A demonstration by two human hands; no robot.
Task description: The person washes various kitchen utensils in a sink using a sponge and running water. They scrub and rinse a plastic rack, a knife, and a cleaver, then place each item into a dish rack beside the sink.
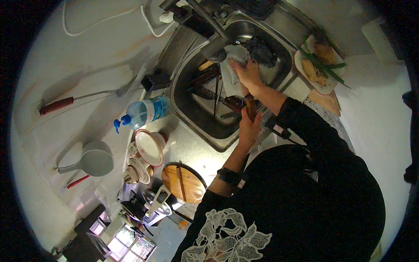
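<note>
My left hand (250,127) grips the brown wooden handle (250,106) of what looks like a cleaver. Its broad pale blade (233,86) reaches up under the black faucet (214,49), over the steel sink (199,122). My right hand (247,74) presses a light grey cloth or scrubber (237,52) against the blade; its exact kind is unclear. A dark, crumpled wet thing (261,52) lies near the drain. Below the blade, several dark utensils, partly hidden, rest in the basin, with chopsticks (216,95) among them.
A plate (332,86) with ginger and green onions stands right of the sink. On the left are a blue pump bottle (140,113), stacked bowls (149,147) and a round wooden lid (193,183). A spatula (57,106) and grey ladle (98,159) hang on the wall.
</note>
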